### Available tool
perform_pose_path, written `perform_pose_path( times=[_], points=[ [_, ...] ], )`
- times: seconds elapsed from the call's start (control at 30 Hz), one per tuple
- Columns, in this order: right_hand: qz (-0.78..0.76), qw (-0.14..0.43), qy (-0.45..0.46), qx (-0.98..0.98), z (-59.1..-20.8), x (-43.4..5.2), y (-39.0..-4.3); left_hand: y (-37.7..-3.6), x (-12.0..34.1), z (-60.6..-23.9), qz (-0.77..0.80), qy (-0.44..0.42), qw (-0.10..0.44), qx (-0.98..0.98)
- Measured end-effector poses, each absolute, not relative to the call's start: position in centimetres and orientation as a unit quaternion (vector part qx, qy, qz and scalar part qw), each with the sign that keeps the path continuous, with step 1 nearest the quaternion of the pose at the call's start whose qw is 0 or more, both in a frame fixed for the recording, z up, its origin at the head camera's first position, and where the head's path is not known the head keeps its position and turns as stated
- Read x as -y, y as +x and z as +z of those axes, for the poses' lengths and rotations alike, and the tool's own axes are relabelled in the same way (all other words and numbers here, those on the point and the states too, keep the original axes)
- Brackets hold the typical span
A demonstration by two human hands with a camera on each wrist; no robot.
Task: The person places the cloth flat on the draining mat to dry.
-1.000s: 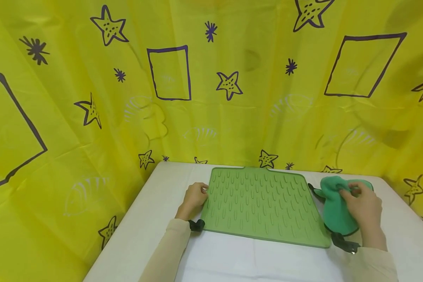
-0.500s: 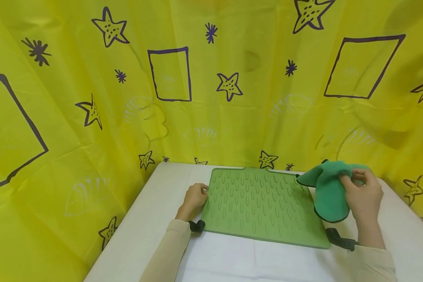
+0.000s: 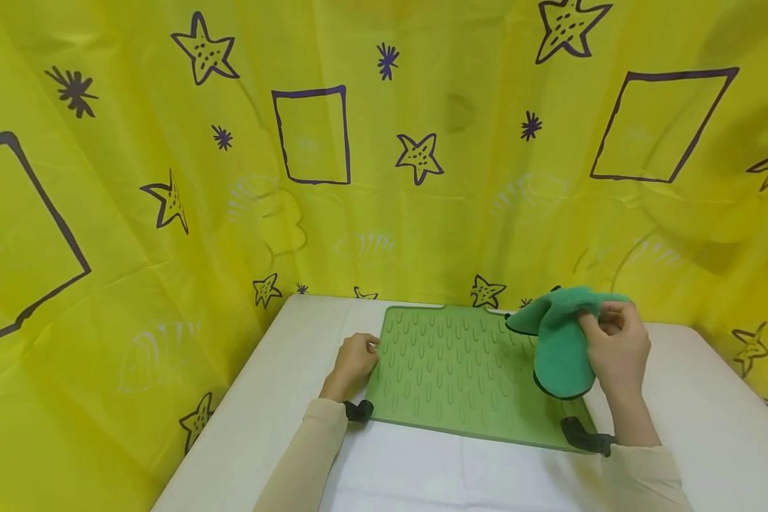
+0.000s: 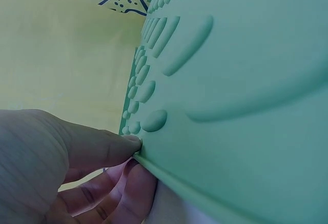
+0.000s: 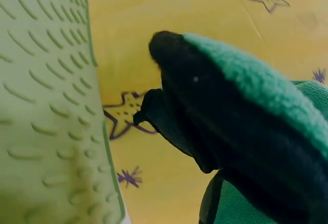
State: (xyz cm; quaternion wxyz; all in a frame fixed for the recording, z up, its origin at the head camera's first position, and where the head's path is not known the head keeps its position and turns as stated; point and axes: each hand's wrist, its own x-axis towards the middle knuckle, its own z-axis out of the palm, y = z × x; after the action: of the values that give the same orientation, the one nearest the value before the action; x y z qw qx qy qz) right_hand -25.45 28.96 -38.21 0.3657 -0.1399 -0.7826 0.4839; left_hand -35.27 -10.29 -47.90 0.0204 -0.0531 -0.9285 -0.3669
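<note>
While L hand (image 3: 353,358) on mat (image 3: 461,370) edge; R hand (image 3: 616,348) w/ green cloth (image 3: 560,341) aloft

Two forearms are shown from the head view, each covered by a close-fitting, pale cream long sleeve, plain and unmarked, ending at the wrist. A black strap-like mount is worn at the left wrist (image 3: 358,410), and a similar black mount at the right wrist (image 3: 585,436). The left hand (image 3: 353,359) and right hand (image 3: 617,348) are bare; no rings or gloves are seen.
</note>
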Motion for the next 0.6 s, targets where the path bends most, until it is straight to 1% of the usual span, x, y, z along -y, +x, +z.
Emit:
perform_pose_path(
  times=[0.27,0.6],
  points=[
    [0.482,0.365,-0.089,0.792,-39.2,-26.3,-26.0,-35.3,10.2,-47.8,-0.369,-0.055,0.020,0.928],
    [0.470,0.344,-0.069,0.810,-40.2,-23.7,-26.6,-35.3,10.3,-47.8,-0.368,-0.053,0.026,0.928]
  ],
)
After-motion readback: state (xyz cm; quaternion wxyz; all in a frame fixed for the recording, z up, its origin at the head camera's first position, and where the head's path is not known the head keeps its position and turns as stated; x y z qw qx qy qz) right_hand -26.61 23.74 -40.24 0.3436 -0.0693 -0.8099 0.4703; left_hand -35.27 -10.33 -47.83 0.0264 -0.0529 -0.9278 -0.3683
